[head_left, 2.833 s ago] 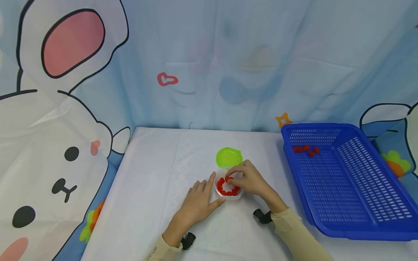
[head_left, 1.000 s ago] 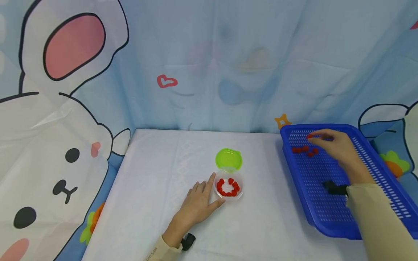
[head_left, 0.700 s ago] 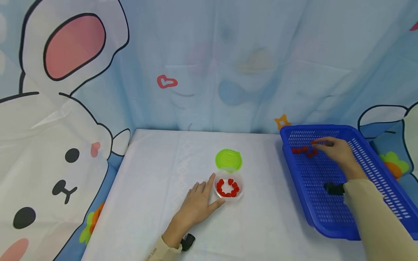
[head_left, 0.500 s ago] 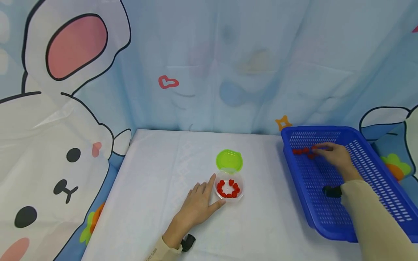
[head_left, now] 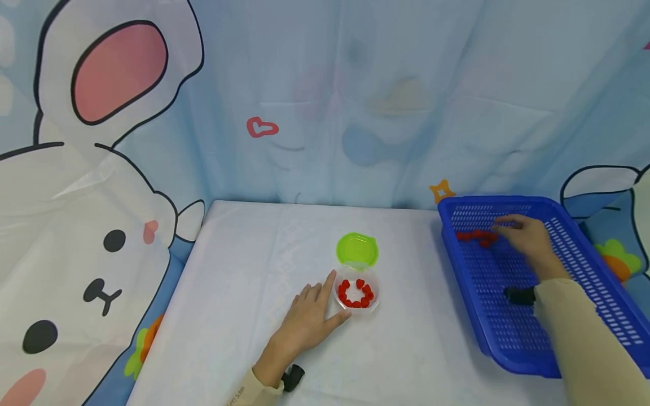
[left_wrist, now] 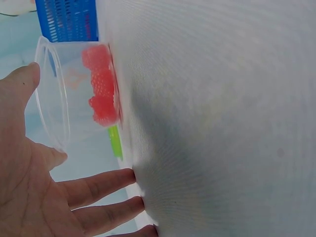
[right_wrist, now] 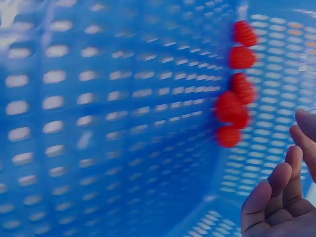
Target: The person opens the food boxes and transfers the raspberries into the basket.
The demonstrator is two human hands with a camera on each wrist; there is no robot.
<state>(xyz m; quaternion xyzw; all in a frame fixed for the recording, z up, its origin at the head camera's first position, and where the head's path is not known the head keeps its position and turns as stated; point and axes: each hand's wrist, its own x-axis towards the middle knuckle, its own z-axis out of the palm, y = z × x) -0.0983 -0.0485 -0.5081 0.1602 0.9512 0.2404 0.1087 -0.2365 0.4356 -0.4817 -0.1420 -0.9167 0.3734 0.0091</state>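
A clear plastic cup [head_left: 357, 310] stands on the table with several red raspberries [head_left: 356, 303] around the inside of its base. My left hand [head_left: 304, 320] rests beside it, fingers spread and straight; thumb and index finger touch the rim, as the left wrist view also shows. Over the blue basket [head_left: 523, 316], my right hand [head_left: 528, 239] hovers with its fingers loosely bent and nothing seen between them. Several raspberries [right_wrist: 242, 89] lie close together on the basket's floor near its far left side, just left of those fingers.
Behind the cup lies a bright green lid [head_left: 357, 249]. White cloth covers the table [head_left: 264, 270]. A printed curtain [head_left: 315, 113] hangs along the back. The basket's raised walls stand around the right hand.
My right hand went from the cup to the basket with one raspberry, lowered it beside the others and let go. It has since risen slightly. My left hand stays put.
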